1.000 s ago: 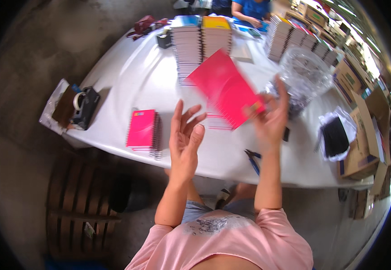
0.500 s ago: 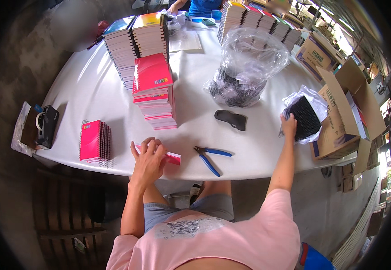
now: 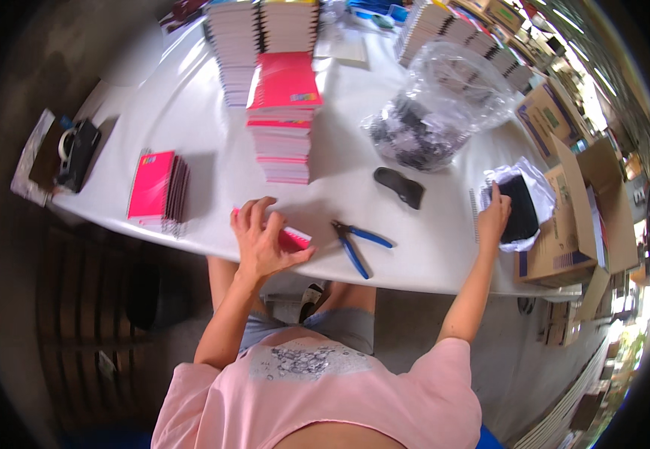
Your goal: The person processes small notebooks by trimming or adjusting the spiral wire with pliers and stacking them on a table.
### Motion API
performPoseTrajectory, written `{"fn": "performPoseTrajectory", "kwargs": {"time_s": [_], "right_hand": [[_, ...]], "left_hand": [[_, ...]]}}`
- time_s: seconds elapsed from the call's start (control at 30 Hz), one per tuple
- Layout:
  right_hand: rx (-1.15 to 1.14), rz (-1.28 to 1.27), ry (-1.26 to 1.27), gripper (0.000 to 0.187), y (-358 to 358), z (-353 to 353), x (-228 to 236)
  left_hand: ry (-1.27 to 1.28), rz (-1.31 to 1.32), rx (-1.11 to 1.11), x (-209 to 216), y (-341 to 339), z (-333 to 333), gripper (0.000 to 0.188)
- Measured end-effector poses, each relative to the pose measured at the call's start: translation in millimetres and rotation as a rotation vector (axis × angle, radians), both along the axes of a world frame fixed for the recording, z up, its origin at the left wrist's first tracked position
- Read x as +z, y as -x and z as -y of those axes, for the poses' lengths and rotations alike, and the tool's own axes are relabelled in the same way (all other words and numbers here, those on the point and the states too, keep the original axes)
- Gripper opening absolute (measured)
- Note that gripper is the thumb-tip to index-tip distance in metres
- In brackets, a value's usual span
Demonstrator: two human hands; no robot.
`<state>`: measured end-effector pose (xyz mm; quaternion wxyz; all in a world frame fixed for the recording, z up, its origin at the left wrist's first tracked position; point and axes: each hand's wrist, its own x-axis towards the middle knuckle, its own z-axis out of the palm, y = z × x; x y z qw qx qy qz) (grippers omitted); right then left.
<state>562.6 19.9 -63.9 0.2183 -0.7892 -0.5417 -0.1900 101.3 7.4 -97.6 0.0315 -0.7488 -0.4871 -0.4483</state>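
My left hand point(image 3: 269, 238) is curved over a small pink-red notebook point(image 3: 295, 239) near the table's front edge, thumb and fingers holding its sides and covering much of it. My right hand point(image 3: 495, 217) reaches to a bundle of black binding coils point(image 3: 518, 209) lying on white paper point(image 3: 541, 187). Its index finger stretches onto the bundle's left side; the other fingers are partly hidden. One loose spiral coil point(image 3: 475, 215) lies just left of that hand. Blue-handled pliers point(image 3: 357, 245) rest between my hands, jaws pointing away from me.
A tall stack of pink-red notebooks point(image 3: 284, 127) stands ahead, a shorter stack point(image 3: 153, 187) to the left. Beyond the pliers are a black curved object point(image 3: 400, 187) and a clear bag of black coils point(image 3: 422, 127). An open carton point(image 3: 565, 224) stands right, a black tape dispenser point(image 3: 78, 156) far left.
The whole view has shifted and tilted. My left hand's fingers have spread wider around the notebook. My right hand's index finger has straightened onto the coil bundle.
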Motion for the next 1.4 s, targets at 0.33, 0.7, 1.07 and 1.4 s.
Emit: {"fn": "performPoseTrajectory", "kwargs": {"time_s": [0.33, 0.7, 1.07, 1.4], "right_hand": [[0.834, -0.87, 0.342, 0.023, 273.9, 39.1, 20.3], [1.101, -0.883, 0.564, 0.026, 276.0, 27.2, 12.2], [1.079, -0.807, 0.224, 0.026, 282.0, 29.0, 9.4], [1.117, -1.027, 0.665, 0.023, 262.2, 16.1, 16.3]], "left_hand": [[-0.039, -0.011, 0.072, -15.5, 6.2, 3.4, 0.041], [0.03, -0.043, 0.054, -6.8, 5.5, 8.1, 0.045], [0.019, -0.136, 0.046, -1.4, 11.7, 8.6, 0.049], [0.094, -0.149, 0.02, -2.5, 13.2, 9.0, 0.047]]}}
